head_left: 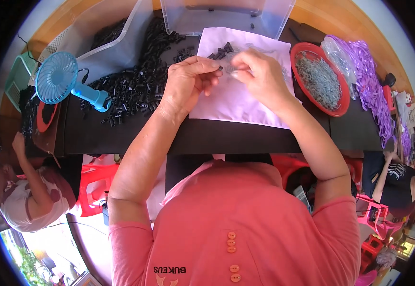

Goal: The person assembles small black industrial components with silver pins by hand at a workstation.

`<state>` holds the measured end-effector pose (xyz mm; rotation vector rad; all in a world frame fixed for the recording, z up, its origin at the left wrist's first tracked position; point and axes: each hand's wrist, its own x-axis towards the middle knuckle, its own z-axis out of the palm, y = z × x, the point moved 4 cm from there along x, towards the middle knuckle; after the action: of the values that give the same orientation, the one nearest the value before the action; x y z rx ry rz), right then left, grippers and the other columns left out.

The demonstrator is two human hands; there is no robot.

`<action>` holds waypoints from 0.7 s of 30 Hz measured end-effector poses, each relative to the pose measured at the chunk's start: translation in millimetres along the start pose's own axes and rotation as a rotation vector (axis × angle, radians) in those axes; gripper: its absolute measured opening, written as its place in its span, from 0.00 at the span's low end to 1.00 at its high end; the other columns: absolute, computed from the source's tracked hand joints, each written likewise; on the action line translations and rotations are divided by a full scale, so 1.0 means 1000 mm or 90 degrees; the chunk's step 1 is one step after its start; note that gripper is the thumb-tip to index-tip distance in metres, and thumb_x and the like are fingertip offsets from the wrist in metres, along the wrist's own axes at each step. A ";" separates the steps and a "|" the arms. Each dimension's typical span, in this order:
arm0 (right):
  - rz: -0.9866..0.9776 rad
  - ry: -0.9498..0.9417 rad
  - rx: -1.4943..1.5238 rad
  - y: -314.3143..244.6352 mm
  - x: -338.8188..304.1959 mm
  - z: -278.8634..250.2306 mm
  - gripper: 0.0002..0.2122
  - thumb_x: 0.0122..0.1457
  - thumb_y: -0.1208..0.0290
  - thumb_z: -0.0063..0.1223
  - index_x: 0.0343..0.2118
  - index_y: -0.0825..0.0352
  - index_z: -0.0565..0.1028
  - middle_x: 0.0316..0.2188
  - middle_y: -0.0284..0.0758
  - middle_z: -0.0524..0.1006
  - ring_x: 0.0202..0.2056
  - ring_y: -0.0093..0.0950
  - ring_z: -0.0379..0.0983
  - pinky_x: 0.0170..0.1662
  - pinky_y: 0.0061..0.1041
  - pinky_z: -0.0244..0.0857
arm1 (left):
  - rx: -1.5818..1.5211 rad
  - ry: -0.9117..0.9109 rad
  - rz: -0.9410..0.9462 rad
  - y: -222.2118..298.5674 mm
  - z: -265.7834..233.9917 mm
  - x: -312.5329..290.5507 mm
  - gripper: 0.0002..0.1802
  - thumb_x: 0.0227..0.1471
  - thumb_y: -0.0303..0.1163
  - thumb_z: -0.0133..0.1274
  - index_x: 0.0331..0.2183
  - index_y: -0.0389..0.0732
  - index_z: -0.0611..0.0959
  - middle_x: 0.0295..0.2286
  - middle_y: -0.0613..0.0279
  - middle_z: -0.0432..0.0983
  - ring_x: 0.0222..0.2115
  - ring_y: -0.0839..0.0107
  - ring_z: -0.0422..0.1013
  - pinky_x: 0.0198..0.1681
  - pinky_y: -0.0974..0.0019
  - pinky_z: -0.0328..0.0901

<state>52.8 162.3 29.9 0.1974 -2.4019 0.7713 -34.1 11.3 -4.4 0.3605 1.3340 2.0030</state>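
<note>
My left hand (188, 81) pinches a small black cylindrical piece (221, 68) between thumb and forefinger. Close by on its right, my right hand (261, 74) has its fingers drawn together; they are blurred, and what sits in them is too small to make out. Both hands are above a pale pink cloth (241, 107) on the dark table. Several more black pieces (224, 49) lie on the cloth beyond the left fingertips. Thin grey, wiry bits (276, 58) are spread on it around the right hand.
At left, loose black pieces (133, 93) spill around a clear bin (121, 52), beside a blue fan (57, 78). A red bowl (345, 97) of grey bits and purple strips (367, 71) are on the right. Another clear bin (188, 24) stands behind. People sit at both sides.
</note>
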 end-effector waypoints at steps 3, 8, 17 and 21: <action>-0.031 -0.087 -0.158 0.004 -0.009 -0.001 0.04 0.45 0.75 0.58 0.26 0.65 0.75 0.25 0.35 0.74 0.32 0.36 0.74 0.34 0.37 0.65 | -0.001 0.002 0.006 0.001 0.000 -0.002 0.09 0.49 0.27 0.57 0.33 0.31 0.80 0.26 0.55 0.78 0.22 0.72 0.72 0.20 0.72 0.63; -0.112 -0.109 -0.331 0.009 -0.024 0.014 0.05 0.46 0.72 0.58 0.25 0.63 0.75 0.26 0.34 0.73 0.35 0.34 0.72 0.37 0.35 0.62 | 0.009 -0.002 0.007 -0.001 0.000 0.000 0.09 0.48 0.26 0.56 0.33 0.31 0.80 0.27 0.54 0.78 0.22 0.72 0.72 0.20 0.72 0.63; 0.245 -0.124 0.124 0.011 -0.015 -0.001 0.02 0.52 0.78 0.54 0.28 0.66 0.73 0.29 0.34 0.76 0.33 0.30 0.73 0.37 0.26 0.64 | -0.089 -0.075 -0.036 -0.004 0.004 0.001 0.09 0.53 0.23 0.53 0.37 0.28 0.79 0.27 0.53 0.78 0.23 0.70 0.73 0.20 0.71 0.65; 0.235 -0.086 0.320 0.005 -0.004 -0.006 0.01 0.57 0.80 0.53 0.31 0.69 0.73 0.28 0.28 0.75 0.32 0.19 0.70 0.38 0.19 0.64 | -0.101 -0.095 -0.024 -0.002 0.005 0.000 0.09 0.55 0.23 0.52 0.37 0.28 0.79 0.28 0.52 0.78 0.24 0.68 0.74 0.21 0.70 0.66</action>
<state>56.8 169.8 28.8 0.0004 -2.3532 1.5750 -30.6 15.6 -4.4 0.4000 1.0758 1.9934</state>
